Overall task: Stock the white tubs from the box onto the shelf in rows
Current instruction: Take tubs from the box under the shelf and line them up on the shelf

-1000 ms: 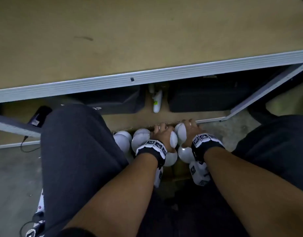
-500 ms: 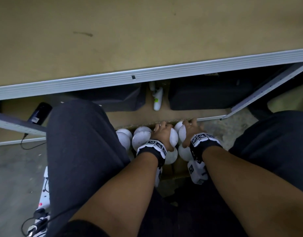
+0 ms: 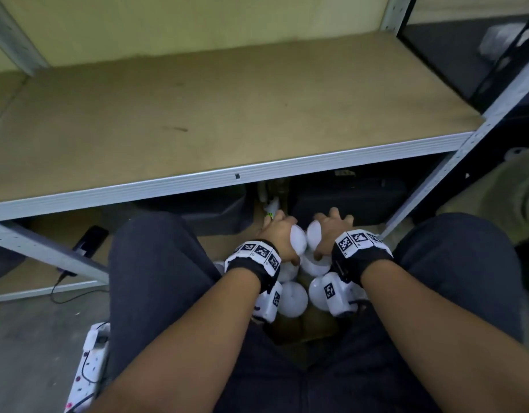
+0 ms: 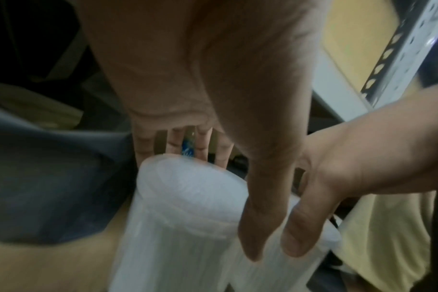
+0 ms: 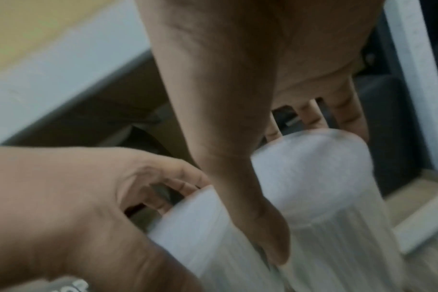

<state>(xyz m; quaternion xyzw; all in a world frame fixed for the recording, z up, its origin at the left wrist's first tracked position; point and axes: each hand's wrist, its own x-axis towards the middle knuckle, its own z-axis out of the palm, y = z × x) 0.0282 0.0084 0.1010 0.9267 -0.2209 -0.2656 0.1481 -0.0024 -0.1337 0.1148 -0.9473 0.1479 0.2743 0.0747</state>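
Note:
My left hand [image 3: 283, 236] grips a white ribbed tub [image 3: 298, 239] by its lid end, fingers behind it and thumb in front. My right hand [image 3: 326, 234] grips a second white tub [image 3: 314, 234] the same way, right beside the first. Both tubs are held just above the cardboard box [image 3: 312, 330] between my knees, where several more white tubs [image 3: 293, 298] lie. In the left wrist view the left tub [image 4: 188, 197] is blurred; in the right wrist view the right tub [image 5: 313, 177] is too. The brown shelf board [image 3: 227, 114] above and ahead is bare.
The shelf's metal front edge [image 3: 197, 181] runs just beyond my hands, with an upright post [image 3: 430, 186] at right. Black cases [image 3: 346, 201] and a white bottle [image 3: 270, 207] sit on the lower level. My knees [image 3: 156, 278] flank the box. A power strip [image 3: 90, 362] lies on the floor at left.
Both hands have risen out of the box, each with a tub, towards the shelf's front edge. The head view has tilted up and now takes in the whole shelf board.

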